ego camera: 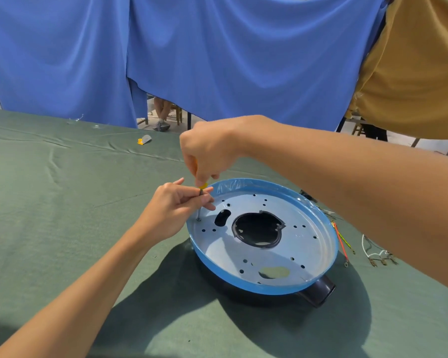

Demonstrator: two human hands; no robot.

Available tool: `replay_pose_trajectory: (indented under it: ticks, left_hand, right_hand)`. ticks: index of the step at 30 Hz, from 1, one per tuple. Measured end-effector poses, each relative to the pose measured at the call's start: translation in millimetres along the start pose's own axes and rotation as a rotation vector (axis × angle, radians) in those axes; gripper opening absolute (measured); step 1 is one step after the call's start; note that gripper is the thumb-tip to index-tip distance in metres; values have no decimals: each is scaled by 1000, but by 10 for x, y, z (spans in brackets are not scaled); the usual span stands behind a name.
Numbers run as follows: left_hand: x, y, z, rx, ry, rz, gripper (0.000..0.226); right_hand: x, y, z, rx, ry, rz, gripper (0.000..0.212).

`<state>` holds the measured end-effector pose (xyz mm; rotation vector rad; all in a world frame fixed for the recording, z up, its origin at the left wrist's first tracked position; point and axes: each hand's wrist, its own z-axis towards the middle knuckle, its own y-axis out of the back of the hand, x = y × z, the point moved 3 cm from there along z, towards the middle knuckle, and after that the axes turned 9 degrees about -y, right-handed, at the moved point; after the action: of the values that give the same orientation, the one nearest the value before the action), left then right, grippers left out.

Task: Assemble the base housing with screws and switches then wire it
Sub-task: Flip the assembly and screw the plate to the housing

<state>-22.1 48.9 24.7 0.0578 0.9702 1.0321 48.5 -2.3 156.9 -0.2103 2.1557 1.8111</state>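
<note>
The round base housing (308, 244), a blue-rimmed metal plate with several holes on a black body, lies on the green cloth. A screwdriver (200, 200) with a yellow handle stands upright over a screw (199, 218) at the plate's left edge. My right hand (210, 151) grips the handle from above. My left hand (176, 208) pinches the shaft just below the handle. Most of the handle is hidden inside my right hand.
Loose wires (343, 241) in red, green and white with terminals (380, 259) lie on the cloth right of the housing. A small yellow and grey part (144, 139) sits far back. A black spout (320, 293) sticks out at the housing's front right. Blue and tan drapes hang behind the table.
</note>
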Motion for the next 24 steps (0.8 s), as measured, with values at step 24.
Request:
replay_pose_trajectory:
  ticks: [24]
  left_hand:
    - [23,4,-24,19,-31,71,17]
  right_hand:
    - [63,-34,96,59,-89,14,27]
